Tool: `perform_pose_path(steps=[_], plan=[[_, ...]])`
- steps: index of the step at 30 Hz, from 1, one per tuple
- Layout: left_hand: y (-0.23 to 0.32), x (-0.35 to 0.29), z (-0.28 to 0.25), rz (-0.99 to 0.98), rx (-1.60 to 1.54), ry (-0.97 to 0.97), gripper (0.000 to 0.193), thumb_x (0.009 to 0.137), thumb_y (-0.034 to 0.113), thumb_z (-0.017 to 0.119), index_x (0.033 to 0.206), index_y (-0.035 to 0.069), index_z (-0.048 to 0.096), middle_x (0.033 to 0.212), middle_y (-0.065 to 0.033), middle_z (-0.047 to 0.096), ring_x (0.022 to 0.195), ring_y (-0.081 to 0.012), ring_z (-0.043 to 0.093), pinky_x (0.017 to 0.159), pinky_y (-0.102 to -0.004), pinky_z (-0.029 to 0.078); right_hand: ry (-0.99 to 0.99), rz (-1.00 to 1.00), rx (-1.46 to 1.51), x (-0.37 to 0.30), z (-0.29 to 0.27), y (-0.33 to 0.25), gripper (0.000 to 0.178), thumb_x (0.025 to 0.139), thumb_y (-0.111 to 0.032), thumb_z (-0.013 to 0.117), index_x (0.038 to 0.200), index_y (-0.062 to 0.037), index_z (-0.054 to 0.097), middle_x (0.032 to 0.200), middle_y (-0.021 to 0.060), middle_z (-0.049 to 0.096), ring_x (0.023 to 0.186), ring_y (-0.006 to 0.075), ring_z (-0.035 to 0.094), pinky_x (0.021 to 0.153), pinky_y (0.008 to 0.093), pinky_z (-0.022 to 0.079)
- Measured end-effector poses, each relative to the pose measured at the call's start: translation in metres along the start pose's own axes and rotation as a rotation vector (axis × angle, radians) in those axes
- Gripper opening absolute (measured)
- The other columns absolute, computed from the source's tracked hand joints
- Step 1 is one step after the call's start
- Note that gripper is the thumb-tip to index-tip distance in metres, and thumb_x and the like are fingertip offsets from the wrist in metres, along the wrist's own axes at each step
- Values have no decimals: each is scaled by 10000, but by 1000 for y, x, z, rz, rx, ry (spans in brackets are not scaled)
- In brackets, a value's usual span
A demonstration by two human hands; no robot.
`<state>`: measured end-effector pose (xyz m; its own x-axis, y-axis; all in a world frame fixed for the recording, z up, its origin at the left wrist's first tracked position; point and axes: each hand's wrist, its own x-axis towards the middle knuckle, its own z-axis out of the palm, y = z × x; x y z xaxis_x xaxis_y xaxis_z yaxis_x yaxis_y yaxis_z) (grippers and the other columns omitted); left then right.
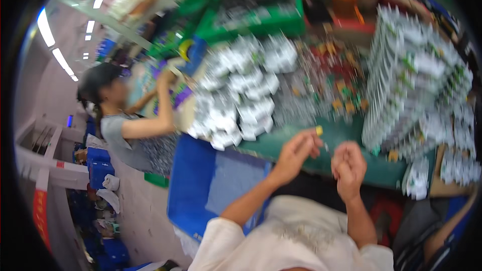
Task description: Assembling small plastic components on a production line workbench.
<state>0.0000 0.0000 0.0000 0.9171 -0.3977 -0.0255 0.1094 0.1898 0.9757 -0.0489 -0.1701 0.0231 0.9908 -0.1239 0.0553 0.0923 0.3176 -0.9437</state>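
Head view, blurry: left hand (295, 154) is hovering by the near edge of a dark green flat surface (379, 165), a small yellow piece (319, 130) showing at its fingers; can't tell if they're pinching it or wearing it. Right hand (348, 164) is hanging just beside, fingers curling inward, can't tell if holding anything. White-grey heap of flat parts (241, 85) is lying left, tall grey-white stack of parts (396, 85) is standing right. Blue plastic bin (188, 185) is sitting below the heap. Grey-shirted co-worker (133, 130) is reaching, far left.
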Motion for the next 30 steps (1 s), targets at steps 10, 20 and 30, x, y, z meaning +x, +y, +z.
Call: perform_pose_path(steps=[10, 20, 30], plan=[[17, -15, -1, 35, -41, -44, 301, 1036, 172, 538, 1277, 0, 590, 1091, -73, 662, 929, -115, 614, 842, -274, 505, 21, 61, -21, -14, 3, -7, 199, 838, 62, 489, 1024, 18, 544, 679, -12, 515, 580, 27, 437, 515, 199, 327], [10, -18, -6, 65, -105, 96, 133, 895, -12, 707, 1028, -15, 697, 1016, -59, 672, 916, -97, 619, 814, -241, 503, -21, -109, -443, -14, 17, 3, 212, 863, 74, 591, 1067, 17, 592, 729, 15, 581, 595, 26, 514, 520, 207, 401], [-10, -24, -2, 80, -20, 129, 206, 842, -63, 739, 1033, -8, 686, 990, -49, 683, 929, -104, 639, 839, -253, 523, 59, -175, -608, -12, 20, 12, 75, 839, 56, 681, 881, 7, 642, 785, 46, 593, 575, 66, 511, 490, 227, 394]])
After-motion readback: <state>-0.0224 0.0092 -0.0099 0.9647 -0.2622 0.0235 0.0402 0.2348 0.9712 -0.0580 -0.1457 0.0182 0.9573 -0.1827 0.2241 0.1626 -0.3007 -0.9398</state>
